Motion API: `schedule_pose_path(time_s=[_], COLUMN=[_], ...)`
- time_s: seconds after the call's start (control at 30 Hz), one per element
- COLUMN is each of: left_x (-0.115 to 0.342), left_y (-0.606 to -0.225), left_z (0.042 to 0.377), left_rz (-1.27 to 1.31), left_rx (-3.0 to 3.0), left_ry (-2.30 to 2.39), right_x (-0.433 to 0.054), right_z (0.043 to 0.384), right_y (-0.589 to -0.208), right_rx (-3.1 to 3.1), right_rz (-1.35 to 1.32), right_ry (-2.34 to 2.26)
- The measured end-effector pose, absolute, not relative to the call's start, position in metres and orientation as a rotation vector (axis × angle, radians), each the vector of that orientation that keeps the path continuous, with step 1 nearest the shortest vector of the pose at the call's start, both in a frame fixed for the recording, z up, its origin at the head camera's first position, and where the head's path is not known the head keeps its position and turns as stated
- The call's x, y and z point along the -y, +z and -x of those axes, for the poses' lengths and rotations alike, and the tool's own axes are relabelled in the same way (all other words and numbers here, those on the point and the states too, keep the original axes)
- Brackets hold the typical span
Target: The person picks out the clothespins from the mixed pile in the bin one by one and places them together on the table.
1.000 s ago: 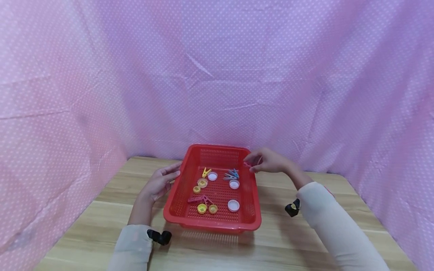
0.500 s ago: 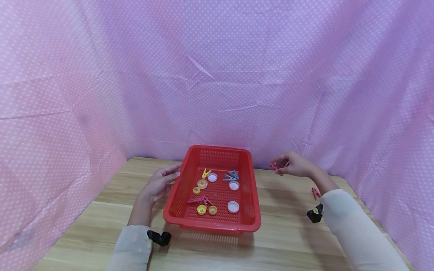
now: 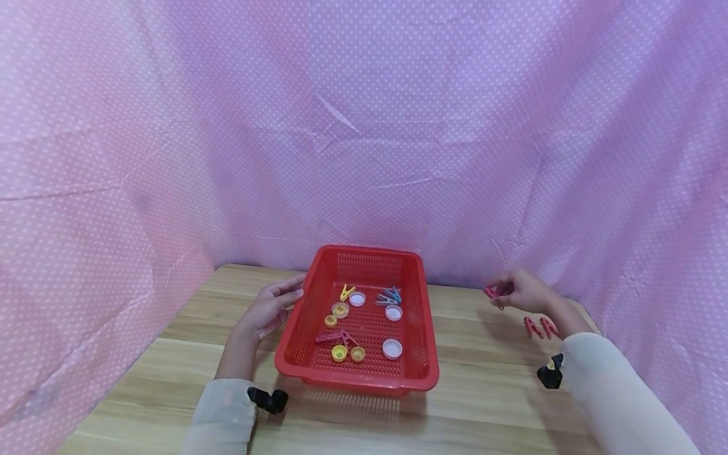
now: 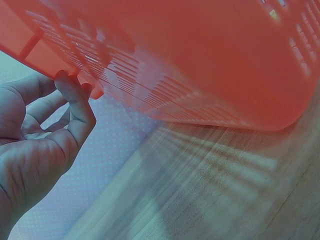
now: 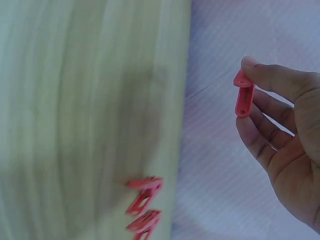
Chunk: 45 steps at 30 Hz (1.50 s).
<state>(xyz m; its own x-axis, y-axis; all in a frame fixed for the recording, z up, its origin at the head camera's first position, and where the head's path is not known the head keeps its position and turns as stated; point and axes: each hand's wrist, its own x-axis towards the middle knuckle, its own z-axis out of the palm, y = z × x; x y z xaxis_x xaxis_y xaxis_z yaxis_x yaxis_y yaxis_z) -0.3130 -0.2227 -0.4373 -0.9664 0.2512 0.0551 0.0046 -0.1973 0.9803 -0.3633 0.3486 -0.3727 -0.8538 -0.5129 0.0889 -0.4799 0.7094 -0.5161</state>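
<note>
My left hand (image 3: 268,309) holds the left rim of a red plastic basket (image 3: 287,335), thumb and fingers on its edge in the left wrist view. To the right of the basket, my right hand (image 3: 526,292) pinches a pinkish-red clothespin (image 5: 243,97) between thumb and fingertips, above the table. Two more clothespins (image 3: 540,327) of that colour lie side by side on the table, close to the right wrist. Inside the basket are pink clothespins (image 3: 335,336), a yellow clothespin (image 3: 347,292) and blue-grey clothespins (image 3: 389,296).
Also in the basket lie white round caps (image 3: 392,349) and several yellow round caps (image 3: 339,352). The basket stands on a wood-grain table (image 3: 478,392). A pink dotted cloth (image 3: 364,158) hangs behind and at both sides.
My right hand has moved right from the basket's right rim, carrying the clothespin. Two clothespins on the table have come into view beside the arm. The left hand stays on the rim.
</note>
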Motion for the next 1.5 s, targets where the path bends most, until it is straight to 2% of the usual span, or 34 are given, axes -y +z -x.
schedule_pose_path(time_s=[0.27,0.57,1.17,1.5], left_x=[0.223,0.223,0.222,0.223], left_y=[-0.437,-0.437,-0.438,-0.438], left_z=[0.311,0.311,0.312,0.313], left_rz=[-0.291,-0.302,-0.296,-0.290], left_rx=[-1.882,-1.882,-1.903,-1.895], left_ry=[2.295,2.289,2.282,2.287], right_x=[-0.371,-0.386,-0.385,-0.389], right_z=[0.359,0.347,0.344,0.341], right_y=[-0.398,-0.416,-0.434,-0.431], right_rx=[-2.873,-2.865,-2.990,-2.952], right_rz=[0.735,0.429,0.664,0.669], right_ry=[-0.884,-0.913,-0.738,-0.596])
